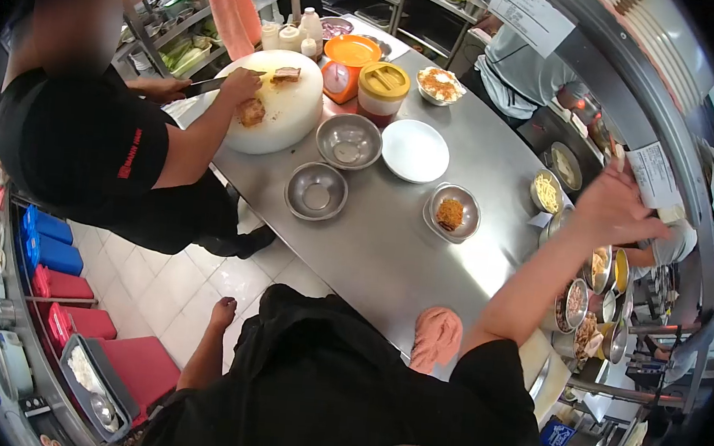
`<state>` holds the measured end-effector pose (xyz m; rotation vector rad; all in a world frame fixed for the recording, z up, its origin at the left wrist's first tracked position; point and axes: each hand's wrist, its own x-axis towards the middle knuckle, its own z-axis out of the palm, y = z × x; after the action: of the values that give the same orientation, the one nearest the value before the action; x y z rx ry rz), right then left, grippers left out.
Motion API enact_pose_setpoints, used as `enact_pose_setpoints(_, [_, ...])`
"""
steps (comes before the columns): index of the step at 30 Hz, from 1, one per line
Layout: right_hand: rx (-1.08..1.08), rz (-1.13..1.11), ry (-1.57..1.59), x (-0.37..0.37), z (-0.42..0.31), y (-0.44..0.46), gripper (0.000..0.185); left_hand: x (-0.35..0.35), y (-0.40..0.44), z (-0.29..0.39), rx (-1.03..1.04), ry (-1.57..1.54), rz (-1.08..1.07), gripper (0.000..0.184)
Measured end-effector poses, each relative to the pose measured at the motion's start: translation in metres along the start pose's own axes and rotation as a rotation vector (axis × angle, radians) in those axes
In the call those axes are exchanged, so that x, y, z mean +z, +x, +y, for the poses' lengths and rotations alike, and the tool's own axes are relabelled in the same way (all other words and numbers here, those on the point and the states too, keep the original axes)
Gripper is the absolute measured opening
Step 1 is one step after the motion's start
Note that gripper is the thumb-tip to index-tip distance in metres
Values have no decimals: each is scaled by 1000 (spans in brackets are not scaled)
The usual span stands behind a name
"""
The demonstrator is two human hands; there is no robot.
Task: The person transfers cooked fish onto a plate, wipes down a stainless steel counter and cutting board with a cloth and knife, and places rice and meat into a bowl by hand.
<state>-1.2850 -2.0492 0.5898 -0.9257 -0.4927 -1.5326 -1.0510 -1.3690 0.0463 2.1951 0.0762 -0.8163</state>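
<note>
My right hand is raised on the right with its fingers apart, beside a printed paper slip hanging from the shelf rail. Whether the fingertips touch the slip I cannot tell. Below that arm are several metal bowls of ingredients, one with pale yellow strips. My left hand hangs low by my side over the floor, fingers curled in, with nothing visible in it. On the steel counter stand a small metal bowl of orange-brown food, a white plate and two metal bowls.
At left a co-worker in black holds a knife at meat on a round white cutting board. Nearby are an orange scale and a yellow-lidded tub. A pink cloth lies at the counter's near edge.
</note>
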Motion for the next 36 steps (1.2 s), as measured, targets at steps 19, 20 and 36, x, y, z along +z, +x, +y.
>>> enact_pose_setpoints(19, [-82,302,-323,97,124,0,30,-40,27,2,58,10,-127,30])
enact_pose_setpoints(20, [-100,302,-316,96,115,0,31,-44,32,-11,22,-2,-144,29])
enact_pose_setpoints(36, [327,183,-492,110,201,-51,57,-82,140,-2,293,59,-367,10])
